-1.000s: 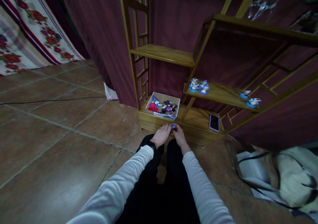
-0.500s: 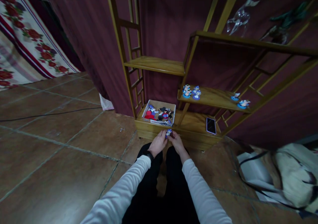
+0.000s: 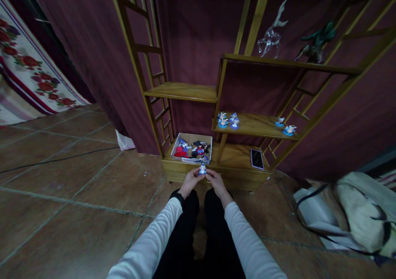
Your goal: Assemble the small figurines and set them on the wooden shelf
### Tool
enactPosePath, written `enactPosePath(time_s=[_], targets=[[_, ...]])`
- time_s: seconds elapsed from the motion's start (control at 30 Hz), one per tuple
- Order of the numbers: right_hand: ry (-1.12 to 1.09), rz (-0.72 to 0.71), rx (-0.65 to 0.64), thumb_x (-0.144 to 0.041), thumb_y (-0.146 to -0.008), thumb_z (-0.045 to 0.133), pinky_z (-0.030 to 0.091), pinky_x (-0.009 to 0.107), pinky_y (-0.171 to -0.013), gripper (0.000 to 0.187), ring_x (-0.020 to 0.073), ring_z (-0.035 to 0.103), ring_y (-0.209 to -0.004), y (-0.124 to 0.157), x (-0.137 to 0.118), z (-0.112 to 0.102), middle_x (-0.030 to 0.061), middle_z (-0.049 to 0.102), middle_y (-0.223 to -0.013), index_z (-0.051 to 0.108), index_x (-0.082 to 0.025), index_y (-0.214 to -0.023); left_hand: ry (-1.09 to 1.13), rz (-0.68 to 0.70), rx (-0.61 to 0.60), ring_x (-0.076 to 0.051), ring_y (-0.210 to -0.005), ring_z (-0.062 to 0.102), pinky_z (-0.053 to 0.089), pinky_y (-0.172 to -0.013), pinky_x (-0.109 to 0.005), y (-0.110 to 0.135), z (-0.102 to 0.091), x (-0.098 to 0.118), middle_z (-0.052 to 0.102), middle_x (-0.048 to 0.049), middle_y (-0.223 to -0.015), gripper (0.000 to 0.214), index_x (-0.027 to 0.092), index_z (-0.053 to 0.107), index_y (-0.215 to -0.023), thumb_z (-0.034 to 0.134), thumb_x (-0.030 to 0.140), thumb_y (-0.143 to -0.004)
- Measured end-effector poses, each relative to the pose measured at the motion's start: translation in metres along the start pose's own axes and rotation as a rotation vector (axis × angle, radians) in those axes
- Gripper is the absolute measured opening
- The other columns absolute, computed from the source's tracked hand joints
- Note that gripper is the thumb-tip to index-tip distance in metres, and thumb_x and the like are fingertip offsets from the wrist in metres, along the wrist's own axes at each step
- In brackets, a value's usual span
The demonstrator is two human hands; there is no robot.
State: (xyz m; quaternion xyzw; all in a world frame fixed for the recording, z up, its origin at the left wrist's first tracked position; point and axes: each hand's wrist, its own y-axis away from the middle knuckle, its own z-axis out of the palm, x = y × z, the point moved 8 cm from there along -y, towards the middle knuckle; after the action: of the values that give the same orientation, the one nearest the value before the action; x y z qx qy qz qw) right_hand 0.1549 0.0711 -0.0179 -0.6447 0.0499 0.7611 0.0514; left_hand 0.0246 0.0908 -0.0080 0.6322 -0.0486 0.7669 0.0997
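Between my two hands a small purple-and-white figurine [image 3: 202,169] is held upright, in front of the box. My left hand [image 3: 189,181] pinches its left side, and my right hand [image 3: 216,180] grips it from the right. Just beyond them, a shallow cardboard box [image 3: 185,159] holds a jumble of red, black, white and purple figurines [image 3: 198,147]. On the shelf above to the right, several similar blue and purple figurines [image 3: 228,121] stand grouped at the left end. Two more figurines [image 3: 289,130] stand at that shelf's right end.
A wooden display rack [image 3: 182,91] stands against a dark red curtain. A phone [image 3: 257,158] lies on its bottom board. A clear glass deer [image 3: 270,37] and a dark green statuette [image 3: 317,43] occupy the upper shelf. Bags [image 3: 355,209] sit on the floor at right; a cable [image 3: 62,158] crosses the tiles at left.
The figurine between my hands has been turned upright, its front now towards me. My fingers have shifted to its two sides. The camera view has tilted and moved a little.
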Motion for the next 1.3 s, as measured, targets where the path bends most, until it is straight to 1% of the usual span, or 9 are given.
enactPosePath(time_s=[0.1, 0.2, 0.4, 0.63, 0.77, 0.93, 1.03, 1.17, 1.3], targets=[[0.004, -0.026, 0.011, -0.039, -0.059, 0.071, 0.043, 0.042, -0.092, 0.034, 0.0217, 0.062, -0.091, -0.001, -0.002, 0.001, 0.0043, 0.070, -0.091, 0.069, -0.021, -0.087, 0.132, -0.094, -0.054, -0.019, -0.086, 0.063, 0.046, -0.087, -0.034, 0.004, 0.005, -0.002, 0.070, -0.0097, -0.092, 0.040, 0.011, 0.069, -0.093, 0.078, 0.026, -0.057], [0.003, -0.031, 0.000, -0.038, -0.059, 0.070, 0.043, 0.041, -0.090, 0.033, 0.0214, 0.062, -0.088, -0.002, -0.001, 0.003, 0.0038, 0.071, -0.089, 0.069, -0.021, -0.087, 0.211, -0.136, -0.021, -0.018, -0.085, 0.064, 0.046, -0.087, -0.033, 0.007, 0.004, -0.004, 0.070, -0.0095, -0.089, 0.039, 0.010, 0.070, -0.090, 0.079, 0.026, -0.057], [0.023, -0.026, -0.009, -0.035, -0.059, 0.069, 0.043, 0.040, -0.091, 0.028, 0.0207, 0.062, -0.087, -0.005, 0.002, 0.001, 0.0033, 0.070, -0.087, 0.069, -0.021, -0.083, 0.233, -0.161, 0.030, -0.018, -0.087, 0.064, 0.047, -0.089, -0.034, 0.009, 0.003, -0.007, 0.070, -0.0081, -0.086, 0.035, 0.010, 0.068, -0.088, 0.079, 0.023, -0.057], [0.055, -0.042, 0.021, -0.033, -0.062, 0.065, 0.043, 0.039, -0.091, 0.027, 0.0200, 0.062, -0.088, -0.004, 0.000, -0.003, 0.0025, 0.070, -0.090, 0.068, -0.022, -0.087, 0.236, -0.095, 0.155, -0.014, -0.072, 0.065, 0.050, -0.084, -0.036, 0.008, -0.002, -0.009, 0.067, -0.0025, -0.071, 0.035, 0.013, 0.057, -0.074, 0.082, 0.025, -0.053], [0.056, -0.063, -0.010, -0.034, -0.065, 0.063, 0.042, 0.038, -0.091, 0.026, 0.0195, 0.061, -0.090, -0.001, -0.003, 0.000, 0.0026, 0.069, -0.093, 0.068, -0.022, -0.089, 0.236, -0.098, 0.123, -0.014, -0.071, 0.065, 0.049, -0.083, -0.034, 0.008, 0.000, -0.010, 0.067, -0.0031, -0.070, 0.037, 0.012, 0.058, -0.073, 0.083, 0.027, -0.050], [0.060, -0.083, -0.047, -0.036, -0.067, 0.063, 0.043, 0.039, -0.090, 0.025, 0.0204, 0.062, -0.089, 0.003, -0.010, 0.000, 0.0021, 0.070, -0.089, 0.068, -0.023, -0.088, 0.163, -0.110, 0.080, -0.015, -0.072, 0.065, 0.049, -0.080, -0.033, 0.010, 0.000, -0.006, 0.069, -0.0042, -0.074, 0.041, 0.012, 0.060, -0.076, 0.084, 0.028, -0.046], [0.042, -0.054, -0.091, -0.037, -0.064, 0.067, 0.045, 0.039, -0.087, 0.028, 0.0216, 0.062, -0.088, 0.004, -0.009, 0.000, 0.0026, 0.070, -0.090, 0.068, -0.023, -0.089, 0.124, -0.125, 0.089, -0.016, -0.071, 0.065, 0.049, -0.077, -0.032, 0.011, -0.002, -0.005, 0.068, -0.0039, -0.072, 0.040, 0.013, 0.061, -0.073, 0.084, 0.031, -0.045], [-0.033, 0.039, -0.105, -0.043, -0.061, 0.071, 0.049, 0.041, -0.081, 0.032, 0.0226, 0.064, -0.084, 0.001, 0.000, -0.004, 0.0038, 0.069, -0.088, 0.067, -0.022, -0.085, 0.096, -0.135, 0.049, -0.017, -0.070, 0.065, 0.049, -0.075, -0.032, 0.010, 0.001, -0.004, 0.069, -0.0048, -0.073, 0.041, 0.013, 0.063, -0.072, 0.084, 0.030, -0.042], [-0.092, 0.132, -0.177, -0.046, -0.055, 0.076, 0.052, 0.041, -0.075, 0.041, 0.0226, 0.064, -0.085, -0.001, 0.007, -0.005, 0.0046, 0.067, -0.093, 0.066, -0.021, -0.086, 0.062, -0.144, 0.053, -0.017, -0.071, 0.064, 0.048, -0.076, -0.031, 0.011, 0.002, -0.003, 0.069, -0.0042, -0.070, 0.038, 0.014, 0.062, -0.069, 0.084, 0.031, -0.043]])
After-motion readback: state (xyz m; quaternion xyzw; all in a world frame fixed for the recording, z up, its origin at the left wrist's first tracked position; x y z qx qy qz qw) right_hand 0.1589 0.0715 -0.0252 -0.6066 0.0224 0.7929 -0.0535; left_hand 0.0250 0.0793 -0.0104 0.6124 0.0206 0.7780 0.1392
